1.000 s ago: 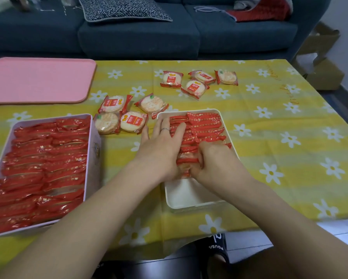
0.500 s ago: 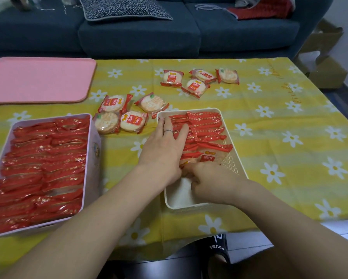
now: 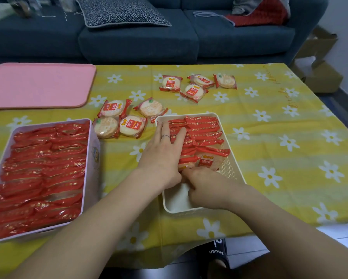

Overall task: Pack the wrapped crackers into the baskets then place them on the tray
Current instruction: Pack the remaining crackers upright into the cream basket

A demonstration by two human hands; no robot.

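Observation:
A white basket (image 3: 232,174) stands in front of me, its far half packed with red-wrapped crackers (image 3: 201,133) standing on edge. My left hand (image 3: 163,156) lies flat on the left side of that row, fingers straight, pressing the packets. My right hand (image 3: 203,186) is inside the basket at the row's near end, fingers curled against the last packets; the nearest cracker (image 3: 209,160) leans back against the row. A pink basket (image 3: 88,178) at the left is full of crackers. The pink tray (image 3: 38,85) lies at the far left.
Loose wrapped crackers lie on the yellow flowered cloth in two groups: one (image 3: 122,121) left of the white basket, another (image 3: 197,85) behind it. A dark blue sofa (image 3: 139,43) runs along the table's far side. Cardboard boxes (image 3: 320,63) stand at the right.
My right hand has drawn back toward me off the row's top to its near end. The nearest cracker now leans with its face showing. My left hand has stayed on the row.

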